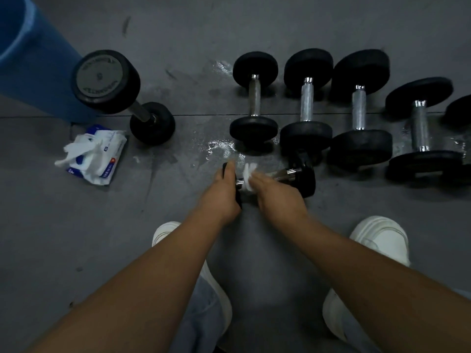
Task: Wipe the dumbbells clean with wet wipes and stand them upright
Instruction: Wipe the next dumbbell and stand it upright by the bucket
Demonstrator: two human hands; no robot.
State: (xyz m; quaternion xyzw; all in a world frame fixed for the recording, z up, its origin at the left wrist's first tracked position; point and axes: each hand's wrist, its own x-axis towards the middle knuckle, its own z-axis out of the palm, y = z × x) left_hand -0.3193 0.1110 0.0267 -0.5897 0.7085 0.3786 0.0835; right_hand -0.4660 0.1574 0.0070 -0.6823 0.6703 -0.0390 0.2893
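Dumbbell [303, 179], small, black heads, chrome handle: lying sideways on floor [76, 238] just in front of the person, touching the row behind. Left hand [221, 192]: fingers curled round the left head, steadying it. Right hand [277, 197]: fingers closed on white wipe [248, 174] wrapped round the handle. Beyond: row of dumbbells [306, 103] lying flat; large dumbbell [105, 81] upright at left, wipes pack [102, 154] near it. Wet patch [219, 146] just past the hands. Risk, judged: damp chrome and wet floor may let the piece slip or roll when tipped upright.
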